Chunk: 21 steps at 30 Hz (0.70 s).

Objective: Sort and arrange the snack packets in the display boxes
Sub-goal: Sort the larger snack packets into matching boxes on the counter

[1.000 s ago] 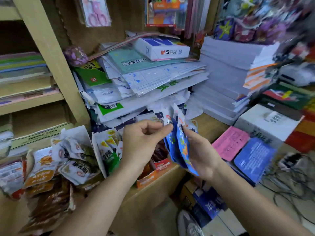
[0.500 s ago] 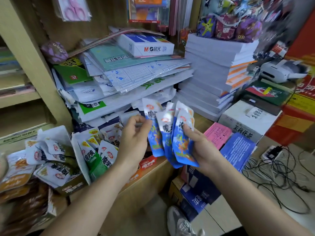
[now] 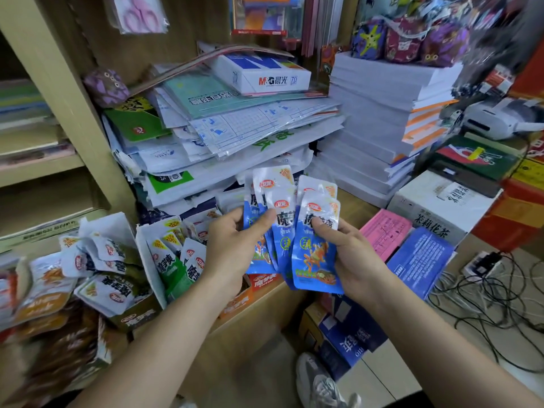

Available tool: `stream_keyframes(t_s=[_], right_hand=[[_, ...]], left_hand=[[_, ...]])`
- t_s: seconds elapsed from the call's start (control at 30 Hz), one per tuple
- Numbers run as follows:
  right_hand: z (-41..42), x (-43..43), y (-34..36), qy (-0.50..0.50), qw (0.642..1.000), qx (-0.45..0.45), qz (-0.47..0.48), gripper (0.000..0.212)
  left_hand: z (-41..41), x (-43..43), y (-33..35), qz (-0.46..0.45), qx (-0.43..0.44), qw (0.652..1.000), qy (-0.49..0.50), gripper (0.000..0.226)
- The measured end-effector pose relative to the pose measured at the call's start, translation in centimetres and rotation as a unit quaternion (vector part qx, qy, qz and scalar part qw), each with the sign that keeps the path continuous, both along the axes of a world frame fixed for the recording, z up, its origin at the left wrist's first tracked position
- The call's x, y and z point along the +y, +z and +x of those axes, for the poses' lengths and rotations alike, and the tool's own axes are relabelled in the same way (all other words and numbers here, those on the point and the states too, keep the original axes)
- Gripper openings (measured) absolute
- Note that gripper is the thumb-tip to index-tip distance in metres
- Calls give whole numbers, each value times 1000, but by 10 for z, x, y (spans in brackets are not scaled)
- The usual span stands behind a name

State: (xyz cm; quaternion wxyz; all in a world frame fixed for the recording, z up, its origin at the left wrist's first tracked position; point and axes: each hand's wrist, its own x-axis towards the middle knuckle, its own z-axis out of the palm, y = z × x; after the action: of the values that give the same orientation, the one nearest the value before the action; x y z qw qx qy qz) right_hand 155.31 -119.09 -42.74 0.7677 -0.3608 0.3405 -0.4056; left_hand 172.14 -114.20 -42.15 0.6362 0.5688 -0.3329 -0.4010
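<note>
Messy shop counter (image 3: pixel 351 197) piled with paper stacks (image 3: pixel 376 119). Mid-frame, my left hand (image 3: pixel 235 245) and right hand (image 3: pixel 350 260) each pinch the fanned blue snack packets (image 3: pixel 316 260). I'm probably squaring them up for the orange display box (image 3: pixel 240 300) just below.

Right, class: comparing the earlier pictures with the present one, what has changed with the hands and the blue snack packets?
The blue snack packets, bunched edge-on a second ago, have been turned face-on and fanned out. The left hand and right hand hold them throughout, nothing let go. The green packets stay in their display box.
</note>
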Motion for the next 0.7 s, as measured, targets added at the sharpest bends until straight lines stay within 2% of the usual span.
stream_keyframes(t_s=[0.13, 0.23, 0.33, 0.43, 0.53, 0.57, 0.7], right_hand=[[-1, -5, -5, -66, 997, 2, 24, 28], [-7, -13, -3, -113, 992, -29, 39, 13], [-13, -18, 0, -111, 992, -48, 24, 14], [-8, -13, -2, -79, 996, -34, -19, 20], [-1, -5, -9, -58, 996, -11, -63, 25], [0, -4, -10, -52, 995, 2, -81, 27], [-7, -6, -11, -23, 991, 51, -118, 30]], left_hand=[[5, -1, -2, -17, -6, 1000, 21, 6], [10, -4, -3, -30, -13, 998, 51, 4], [10, -5, -3, -32, -35, 997, 53, 8], [3, -7, -4, -27, -55, 998, 6, 14], [-14, -6, -2, -43, -71, 992, -96, 16], [-20, -6, -3, -44, -91, 986, -130, 17], [-26, -18, -7, -55, -268, 944, -186, 37]])
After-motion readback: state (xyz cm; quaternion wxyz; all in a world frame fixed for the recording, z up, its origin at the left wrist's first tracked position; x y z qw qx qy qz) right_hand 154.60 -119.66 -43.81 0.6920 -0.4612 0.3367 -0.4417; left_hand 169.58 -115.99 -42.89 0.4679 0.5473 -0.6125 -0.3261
